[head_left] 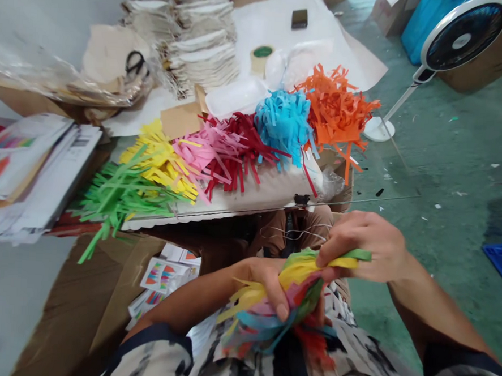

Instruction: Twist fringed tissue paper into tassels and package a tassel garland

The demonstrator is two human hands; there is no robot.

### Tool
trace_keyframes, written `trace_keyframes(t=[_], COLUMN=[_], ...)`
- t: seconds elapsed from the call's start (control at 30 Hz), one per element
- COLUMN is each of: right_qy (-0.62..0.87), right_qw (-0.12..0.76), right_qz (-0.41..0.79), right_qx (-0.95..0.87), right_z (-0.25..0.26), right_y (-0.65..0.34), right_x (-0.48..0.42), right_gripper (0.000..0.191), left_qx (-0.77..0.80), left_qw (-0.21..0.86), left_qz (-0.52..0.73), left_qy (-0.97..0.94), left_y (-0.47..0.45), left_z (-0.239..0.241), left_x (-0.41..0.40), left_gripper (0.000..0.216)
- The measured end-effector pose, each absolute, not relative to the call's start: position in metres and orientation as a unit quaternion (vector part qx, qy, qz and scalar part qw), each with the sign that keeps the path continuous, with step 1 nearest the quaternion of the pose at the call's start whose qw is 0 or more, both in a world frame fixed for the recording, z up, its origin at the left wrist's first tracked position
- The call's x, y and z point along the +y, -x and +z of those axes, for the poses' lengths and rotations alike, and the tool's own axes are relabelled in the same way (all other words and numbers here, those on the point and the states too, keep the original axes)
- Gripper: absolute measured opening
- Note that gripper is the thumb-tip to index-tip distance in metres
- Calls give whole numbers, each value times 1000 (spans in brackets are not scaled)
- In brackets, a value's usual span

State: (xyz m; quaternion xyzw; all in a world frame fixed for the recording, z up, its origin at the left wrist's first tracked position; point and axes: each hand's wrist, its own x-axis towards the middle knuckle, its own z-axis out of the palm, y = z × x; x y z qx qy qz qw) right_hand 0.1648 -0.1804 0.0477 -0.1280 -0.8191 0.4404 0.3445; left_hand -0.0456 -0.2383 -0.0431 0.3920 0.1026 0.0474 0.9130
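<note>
Close to my body I hold a bundle of multicoloured tissue paper tassels (pixel 269 314), with yellow, green, pink, blue and red strips. My left hand (pixel 273 286) is closed around the middle of the bundle, the thumb lying across it. The fingers of my right hand (pixel 360 243) pinch the upper end, where green and yellow paper sticks out past them. Thin white string (pixel 311 234) trails near that end. Beyond my hands, piles of fringed paper lie along the table edge: green (pixel 118 194), yellow (pixel 163 160), pink (pixel 211 148), dark red (pixel 241 136), blue (pixel 284 122) and orange (pixel 334 111).
Stacked cream paper bundles (pixel 204 43), a tape roll (pixel 262 55), a dark small box (pixel 299 19) and black scissors (pixel 135 63) are on the table. Printed sheets (pixel 35 163) lie at left. A white fan (pixel 462 42) stands at right. Below are printed cards (pixel 164 276) and cardboard (pixel 78 302).
</note>
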Motion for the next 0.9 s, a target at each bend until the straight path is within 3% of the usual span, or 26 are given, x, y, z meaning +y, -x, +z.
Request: trace_keyframes(t=[0.13,0.3,0.47,0.63,0.77,0.9], right_qy=[170,212,271,357,349,346], right_qw=[383,415,438,458,435,416], right_qz=[403,448,491,475,492,512], right_qx=[-814,-763,-703,-661,-668,-667], right_z=[37,25,16,3,1,5], right_y=[-163,-158,-152,-150,-150,-147], right_x=[-173,-156,-144,-138,-140,-138], right_gripper=[16,22,27,32,32,33], left_qx=[157,180,215,286,298,392], left_qw=[884,889,896,861,863,829], left_qz=[94,132,147,267,206,164], left_qy=[-430,-399,-359,-326,-351,-364], left_y=[56,57,55,54,55,58], left_z=[-25,-13,-18,-27,-24,-17], left_x=[-223,-219,-221,-219,-215,-216], left_gripper=[38,45,27,40,62,43])
